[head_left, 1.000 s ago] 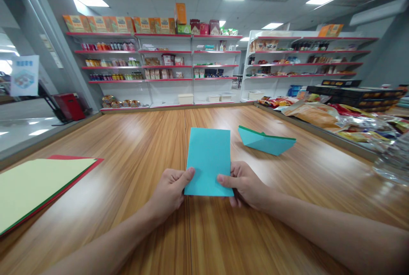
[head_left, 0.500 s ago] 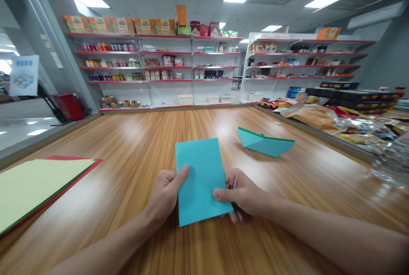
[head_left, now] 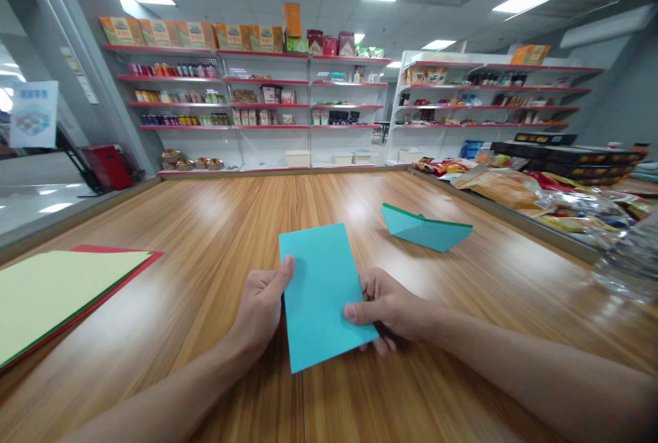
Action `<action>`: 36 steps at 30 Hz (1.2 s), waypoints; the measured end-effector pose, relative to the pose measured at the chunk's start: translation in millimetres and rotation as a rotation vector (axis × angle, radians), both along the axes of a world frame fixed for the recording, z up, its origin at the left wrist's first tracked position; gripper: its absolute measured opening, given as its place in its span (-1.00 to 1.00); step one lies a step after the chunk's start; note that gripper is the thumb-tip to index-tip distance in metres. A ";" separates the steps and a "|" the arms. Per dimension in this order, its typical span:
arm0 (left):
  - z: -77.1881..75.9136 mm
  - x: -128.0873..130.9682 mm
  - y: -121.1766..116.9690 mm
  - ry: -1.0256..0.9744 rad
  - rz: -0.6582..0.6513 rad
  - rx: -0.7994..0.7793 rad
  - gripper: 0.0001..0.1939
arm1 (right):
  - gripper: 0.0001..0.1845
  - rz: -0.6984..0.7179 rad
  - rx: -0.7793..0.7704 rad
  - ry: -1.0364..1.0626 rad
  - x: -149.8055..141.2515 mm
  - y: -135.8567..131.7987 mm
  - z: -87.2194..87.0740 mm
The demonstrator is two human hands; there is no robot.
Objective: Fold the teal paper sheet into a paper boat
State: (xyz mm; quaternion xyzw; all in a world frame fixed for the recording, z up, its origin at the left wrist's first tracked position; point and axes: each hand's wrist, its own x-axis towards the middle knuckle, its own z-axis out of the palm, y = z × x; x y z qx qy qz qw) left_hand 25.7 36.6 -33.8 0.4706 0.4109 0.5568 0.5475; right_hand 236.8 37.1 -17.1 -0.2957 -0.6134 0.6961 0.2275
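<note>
A blue sheet of paper (head_left: 321,292), seemingly folded into a rectangle, is held up between my two hands above the wooden table (head_left: 226,223). My left hand (head_left: 264,299) pinches its left edge, thumb on the front near the upper corner. On the lower right edge, my right hand (head_left: 383,306) is closed, with its thumb flat on the paper and fingers behind it. Beyond, to the right, rests a folded blue paper boat (head_left: 426,229) with a green rim. My hidden fingertips lie behind the sheet.
Pale yellow, green and red paper sheets (head_left: 66,292) are stacked at the left. A clear plastic bottle (head_left: 627,271) stands at the right edge, near packaged snacks (head_left: 514,189) and black boxes (head_left: 565,155). Stocked shelves (head_left: 267,110) line the back.
The blue sheet has tilted slightly anticlockwise, its top shifting left. My left hand has moved a little left and up with it, while my right hand keeps nearly the same place.
</note>
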 end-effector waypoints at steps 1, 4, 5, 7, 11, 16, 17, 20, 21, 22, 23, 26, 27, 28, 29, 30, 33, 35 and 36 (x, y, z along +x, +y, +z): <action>0.0 -0.4 0.3 -0.017 0.006 0.000 -0.43 | -0.58 0.024 -0.002 -0.016 0.0 -0.3 0.2; -0.2 -2.1 2.2 -0.087 0.030 -0.022 -0.51 | -0.60 0.083 0.008 -0.070 -0.4 -2.0 0.7; -0.1 -2.3 3.0 -0.091 0.048 -0.031 -0.50 | -0.60 0.090 0.013 -0.078 -0.6 -2.5 0.7; 0.0 -2.0 4.4 -0.063 0.095 -0.035 -0.48 | -0.60 0.078 0.018 -0.070 -1.2 -3.0 0.5; -0.3 -0.5 5.4 0.033 0.207 -0.007 -0.47 | -0.59 0.065 0.037 -0.069 -2.3 -3.6 0.5; -0.7 -1.2 5.5 0.062 0.266 0.006 -0.47 | -0.56 0.050 0.063 -0.118 -4.4 -5.9 3.0; -0.4 -1.2 5.4 0.050 0.248 0.008 -0.48 | -0.55 0.049 0.067 -0.121 -4.8 -6.3 3.3; 1.4 -0.6 4.6 0.012 0.202 0.020 -0.49 | -0.55 0.046 0.074 -0.127 -5.6 -7.3 3.8; 2.1 -0.3 4.3 0.001 0.196 0.021 -0.49 | -0.55 0.045 0.075 -0.129 -5.6 -7.4 3.8; 2.8 0.1 3.9 -0.011 0.196 0.020 -0.50 | -0.54 0.046 0.077 -0.133 -5.7 -7.5 3.7; 3.4 0.4 3.6 -0.023 0.198 0.015 -0.50 | -0.54 0.048 0.079 -0.136 -5.6 -7.6 3.6; 4.7 0.8 3.1 -0.061 0.216 -0.014 -0.51 | -0.55 0.059 0.086 -0.140 -5.2 -7.1 2.4; 4.8 0.7 3.2 -0.072 0.221 -0.023 -0.52 | -0.55 0.064 0.086 -0.138 -5.0 -6.8 1.8; 4.8 0.5 3.3 -0.081 0.223 -0.031 -0.53 | -0.56 0.065 0.085 -0.136 -4.8 -6.6 1.2; 4.6 0.3 3.4 -0.088 0.222 -0.036 -0.54 | -0.56 0.064 0.084 -0.134 -4.6 -6.4 0.7; 4.4 0.0 3.6 -0.095 0.219 -0.037 -0.55 | -0.56 0.060 0.084 -0.133 -4.5 -6.5 0.3; 4.8 -0.6 4.3 -0.126 0.211 -0.016 -0.59 | -0.56 0.051 0.088 -0.138 -4.9 -7.4 1.0; 6.1 -0.4 5.0 -0.155 0.199 -0.013 -0.60 | -0.57 0.048 0.088 -0.141 -5.3 -8.2 2.0; 7.0 -0.1 5.4 -0.169 0.184 -0.023 -0.60 | -0.58 0.040 0.087 -0.143 -5.3 -8.4 2.3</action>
